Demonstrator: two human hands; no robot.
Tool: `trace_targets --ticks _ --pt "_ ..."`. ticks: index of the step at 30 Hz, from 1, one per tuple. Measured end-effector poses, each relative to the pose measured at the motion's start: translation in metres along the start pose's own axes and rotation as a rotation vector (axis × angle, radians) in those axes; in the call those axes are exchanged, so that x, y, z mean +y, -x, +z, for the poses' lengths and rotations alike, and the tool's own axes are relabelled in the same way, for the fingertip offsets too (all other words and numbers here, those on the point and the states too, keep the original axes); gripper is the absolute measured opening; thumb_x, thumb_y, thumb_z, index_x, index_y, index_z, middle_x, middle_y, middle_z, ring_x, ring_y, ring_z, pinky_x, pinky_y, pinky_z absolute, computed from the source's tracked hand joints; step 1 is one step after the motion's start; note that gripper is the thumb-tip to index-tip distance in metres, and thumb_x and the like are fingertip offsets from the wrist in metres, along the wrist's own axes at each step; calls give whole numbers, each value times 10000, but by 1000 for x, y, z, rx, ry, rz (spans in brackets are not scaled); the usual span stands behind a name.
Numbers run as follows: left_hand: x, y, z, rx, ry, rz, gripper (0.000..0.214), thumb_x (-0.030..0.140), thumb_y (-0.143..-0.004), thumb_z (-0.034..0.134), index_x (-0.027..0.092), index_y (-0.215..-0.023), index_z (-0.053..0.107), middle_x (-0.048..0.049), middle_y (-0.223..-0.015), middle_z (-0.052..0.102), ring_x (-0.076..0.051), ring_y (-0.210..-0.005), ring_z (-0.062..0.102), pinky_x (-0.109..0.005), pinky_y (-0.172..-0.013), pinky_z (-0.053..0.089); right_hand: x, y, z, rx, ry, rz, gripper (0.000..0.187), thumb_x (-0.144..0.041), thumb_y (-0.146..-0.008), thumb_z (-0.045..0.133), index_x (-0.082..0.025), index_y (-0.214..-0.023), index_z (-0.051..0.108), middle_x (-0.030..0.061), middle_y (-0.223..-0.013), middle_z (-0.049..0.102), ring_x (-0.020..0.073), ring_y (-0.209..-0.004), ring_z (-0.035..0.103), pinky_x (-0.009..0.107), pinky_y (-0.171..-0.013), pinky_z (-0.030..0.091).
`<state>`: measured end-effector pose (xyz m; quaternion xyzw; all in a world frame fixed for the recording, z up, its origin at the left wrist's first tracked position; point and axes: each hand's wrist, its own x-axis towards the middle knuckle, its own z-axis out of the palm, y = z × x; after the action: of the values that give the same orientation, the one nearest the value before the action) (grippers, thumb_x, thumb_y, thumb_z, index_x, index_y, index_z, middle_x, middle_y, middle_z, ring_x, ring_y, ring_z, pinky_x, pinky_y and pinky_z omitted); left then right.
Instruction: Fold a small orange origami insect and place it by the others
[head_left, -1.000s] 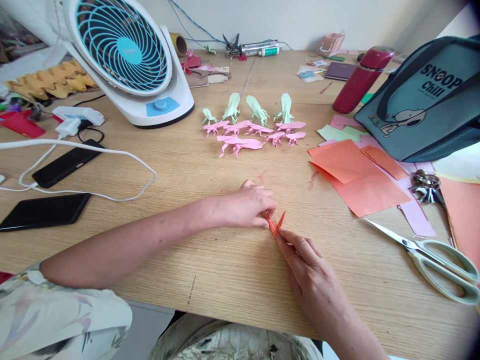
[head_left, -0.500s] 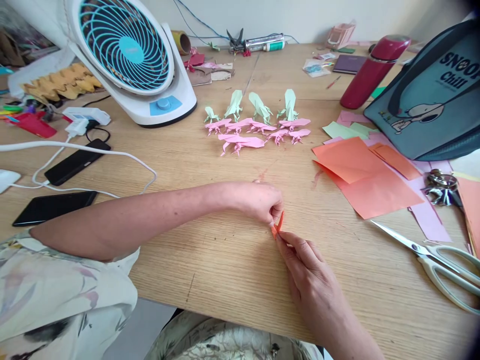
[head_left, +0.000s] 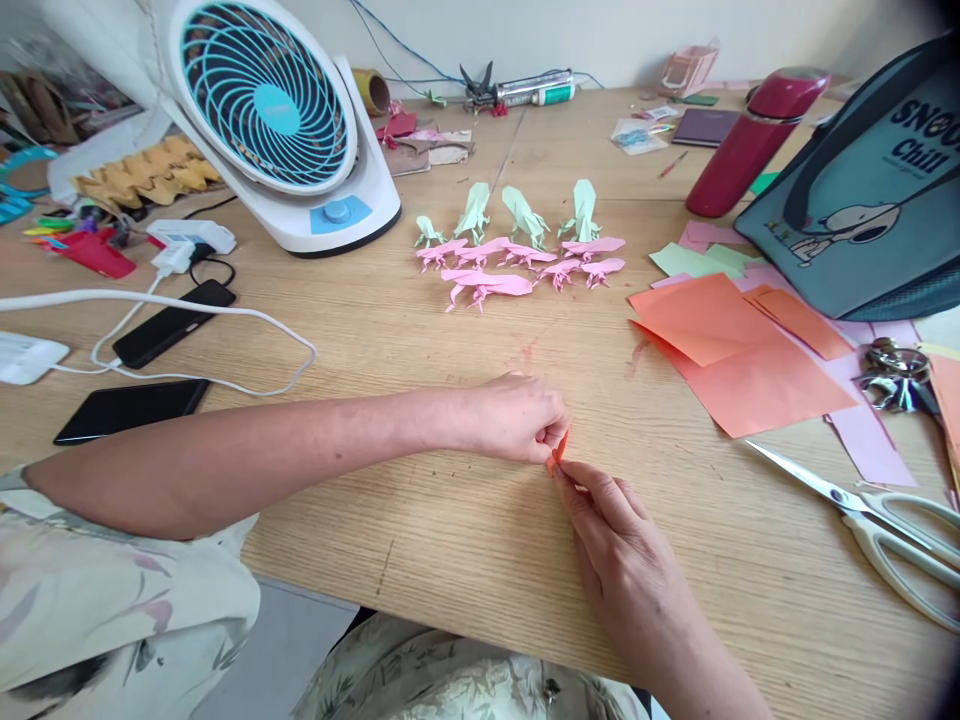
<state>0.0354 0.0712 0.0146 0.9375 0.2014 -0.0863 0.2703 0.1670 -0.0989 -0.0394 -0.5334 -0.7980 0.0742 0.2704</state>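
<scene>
A small folded orange paper piece (head_left: 559, 451) stands on the wooden table (head_left: 465, 540) between my two hands. My left hand (head_left: 517, 418) pinches it from the left, fingers closed round its upper part. From below right, my right hand (head_left: 607, 520) holds its lower end with thumb and forefinger pressed together. Most of the paper is hidden by my fingertips.
Pink and pale green folded paper figures (head_left: 517, 245) stand in rows beyond my hands. Orange paper sheets (head_left: 731, 350), scissors (head_left: 870, 520), keys (head_left: 892, 365), a bag (head_left: 862, 200) and a red flask (head_left: 750, 140) lie right. A fan (head_left: 277, 120), phones (head_left: 131, 410) and a white cable (head_left: 225, 310) are left.
The orange paper's two spread points have been pressed closer together. My left forearm has dropped nearer the table. The view has shifted slightly.
</scene>
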Motion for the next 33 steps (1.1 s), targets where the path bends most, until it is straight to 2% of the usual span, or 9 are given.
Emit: trace_targets --ticks 3,8,14,21,25,29,33 --pt "-2 3 4 5 90 51 116 84 -761 658 176 -774 728 0 -760 710 -128 -706 628 -218 -634 416 0 0 0 9 16 -20 684 24 -875 384 -170 -1528 326 152 -1200 598 264 -1033 601 394 -892 590" --pt "-1 7 6 15 100 22 94 93 -776 677 177 -782 720 4 -763 701 -138 -746 637 -232 -691 434 0 1 0 29 -51 13 613 6 -905 386 -164 -1494 391 150 -1244 589 241 -1086 610 371 -931 575" --pt "-3 14 14 124 90 60 85 108 -804 691 190 -799 711 10 -817 714 -143 -807 649 -260 -797 444 0 3 -1 31 -140 111 545 -49 -940 388 -210 -1458 445 128 -1325 574 229 -1189 603 380 -986 555" --pt "-8 16 23 186 161 89 113 87 -803 662 188 -787 711 5 -824 713 -139 -800 647 -241 -762 446 0 2 -1 32 -111 98 622 -11 -906 398 -251 -1479 428 115 -1318 578 232 -1190 602 378 -993 551" --pt "-7 15 24 201 158 80 107 97 -796 650 179 -756 705 5 -797 699 -130 -748 633 -234 -727 444 2 6 0 17 -103 82 609 -20 -910 383 -219 -1485 415 130 -1348 557 237 -1210 588 388 -995 554" --pt "-7 15 25 198 125 103 96 115 -809 648 181 -767 703 -3 -821 690 -138 -769 630 -247 -750 440 2 6 0 11 -42 17 617 -10 -913 380 -191 -1503 374 147 -1326 561 241 -1214 584 372 -994 557" --pt "-7 19 26 240 15 150 82 165 -855 651 195 -795 699 -11 -845 680 -163 -842 622 -292 -819 412 0 0 -2 -9 10 9 633 -9 -917 385 -223 -1511 350 132 -1268 588 239 -1159 614 368 -960 579"
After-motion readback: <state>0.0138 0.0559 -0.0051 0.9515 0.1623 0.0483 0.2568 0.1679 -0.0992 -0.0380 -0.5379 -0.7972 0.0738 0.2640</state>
